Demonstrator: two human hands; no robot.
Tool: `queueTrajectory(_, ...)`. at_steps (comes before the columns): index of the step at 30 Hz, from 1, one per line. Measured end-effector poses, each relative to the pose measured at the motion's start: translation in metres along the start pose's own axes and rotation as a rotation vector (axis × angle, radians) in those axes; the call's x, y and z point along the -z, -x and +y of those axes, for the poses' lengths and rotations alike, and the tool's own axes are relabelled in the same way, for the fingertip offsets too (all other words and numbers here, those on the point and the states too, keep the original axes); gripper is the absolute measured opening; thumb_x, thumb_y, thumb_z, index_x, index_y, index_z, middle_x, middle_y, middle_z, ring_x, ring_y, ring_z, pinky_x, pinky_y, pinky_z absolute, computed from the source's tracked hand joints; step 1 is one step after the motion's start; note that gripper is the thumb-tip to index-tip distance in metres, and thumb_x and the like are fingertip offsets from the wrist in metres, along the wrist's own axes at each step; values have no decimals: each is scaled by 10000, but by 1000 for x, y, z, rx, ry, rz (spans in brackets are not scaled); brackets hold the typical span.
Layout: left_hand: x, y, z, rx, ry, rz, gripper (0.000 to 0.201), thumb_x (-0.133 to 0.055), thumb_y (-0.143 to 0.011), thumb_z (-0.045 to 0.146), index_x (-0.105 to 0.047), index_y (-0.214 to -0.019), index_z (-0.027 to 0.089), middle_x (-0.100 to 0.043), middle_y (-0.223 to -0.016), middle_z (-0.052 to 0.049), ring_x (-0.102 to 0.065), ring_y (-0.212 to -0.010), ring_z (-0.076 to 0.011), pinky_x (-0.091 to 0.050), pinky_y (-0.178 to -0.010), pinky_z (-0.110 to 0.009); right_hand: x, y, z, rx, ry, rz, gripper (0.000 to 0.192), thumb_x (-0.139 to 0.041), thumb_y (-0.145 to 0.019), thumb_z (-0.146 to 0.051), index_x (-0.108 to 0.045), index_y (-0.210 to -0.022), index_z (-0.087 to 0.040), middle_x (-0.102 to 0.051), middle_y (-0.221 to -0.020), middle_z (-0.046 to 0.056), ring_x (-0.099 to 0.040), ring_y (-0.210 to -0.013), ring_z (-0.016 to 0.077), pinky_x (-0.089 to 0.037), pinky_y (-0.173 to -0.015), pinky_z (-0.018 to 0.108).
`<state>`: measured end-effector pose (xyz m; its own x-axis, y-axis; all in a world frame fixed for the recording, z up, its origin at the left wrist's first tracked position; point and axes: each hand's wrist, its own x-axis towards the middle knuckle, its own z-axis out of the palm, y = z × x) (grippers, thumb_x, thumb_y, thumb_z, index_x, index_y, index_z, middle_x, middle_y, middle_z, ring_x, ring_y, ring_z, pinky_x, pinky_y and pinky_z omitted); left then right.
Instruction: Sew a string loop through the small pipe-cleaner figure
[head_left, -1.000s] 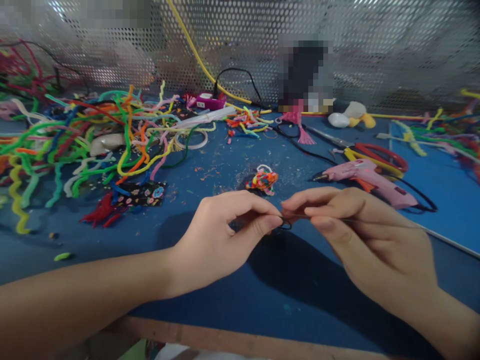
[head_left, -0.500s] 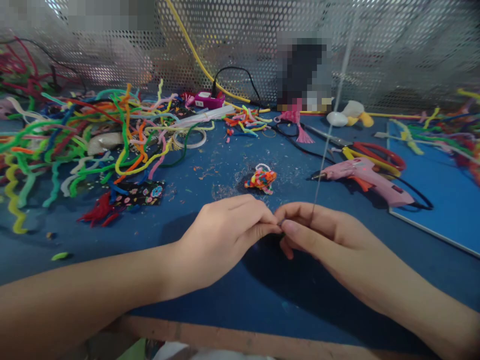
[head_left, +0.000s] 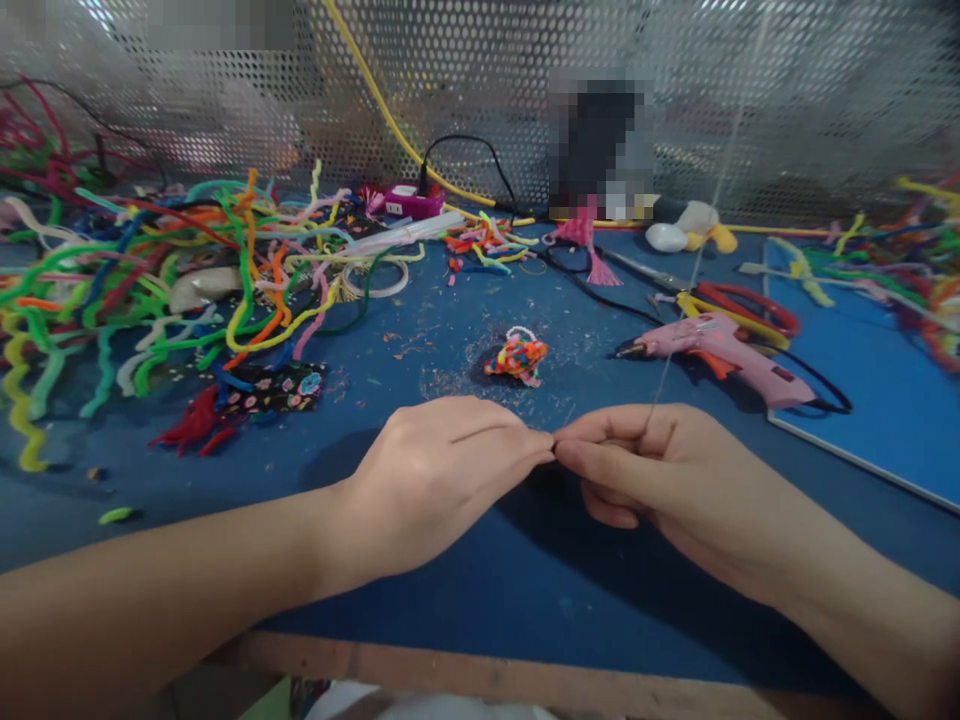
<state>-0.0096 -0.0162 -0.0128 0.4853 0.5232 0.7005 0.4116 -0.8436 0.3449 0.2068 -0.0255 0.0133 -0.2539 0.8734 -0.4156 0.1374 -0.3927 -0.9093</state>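
My left hand (head_left: pixel 442 480) and my right hand (head_left: pixel 660 480) meet fingertip to fingertip just above the blue table (head_left: pixel 465 600). Both pinch a thin wire (head_left: pixel 679 310) that rises from my right fingers up toward the mesh wall. The small dark loop held earlier is hidden between the fingertips. A small multicoloured woven figure (head_left: pixel 517 357) lies on the table just beyond my hands.
A big heap of coloured pipe cleaners (head_left: pixel 150 270) covers the left. A pink glue gun (head_left: pixel 720 350) and red-handled scissors (head_left: pixel 750 305) lie at right, near a lighter blue board (head_left: pixel 862 400). A tape ring (head_left: pixel 379 277) and scraps lie behind; a perforated metal wall (head_left: pixel 787 90) closes the back.
My right hand turned so the wire, which lay level, now points up. Both hands sank slightly and closed tighter together, hiding the small dark loop.
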Motion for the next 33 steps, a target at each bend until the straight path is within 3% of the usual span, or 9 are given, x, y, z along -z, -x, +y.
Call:
queueTrajectory(11, -3, -4, 0, 62, 32, 52, 71, -692, -919, 149, -756, -940, 171, -802, -860, 1, -750, -799, -93, -560, -802, -160, 2, 0, -1, 44, 6, 10, 314, -848, -750, -459, -773, -847, -170, -600, -596, -14, -456, -495, 68, -326, -468, 211)
queueTrajectory(25, -2, -1, -2, 118, 3, -95, 141, -594, -985, 160, -719, -1035, 201, -788, -983, 28, -734, -872, -78, -522, -792, -169, 0, -1, 2, 59, 30, -3, 338, -811, -787, -497, -759, -851, -169, -568, -606, -18, -445, -516, 71, -324, -483, 214)
queueTrajectory(33, 0, -4, 3, 104, -111, -169, 119, -573, -970, 173, -686, -938, 187, -748, -868, 27, -707, -696, -103, -515, -615, -210, -1, -4, 10, 33, 0, -8, 306, -802, -807, -480, -735, -839, -183, -537, -617, -24, -410, -518, 54, -324, -497, 201)
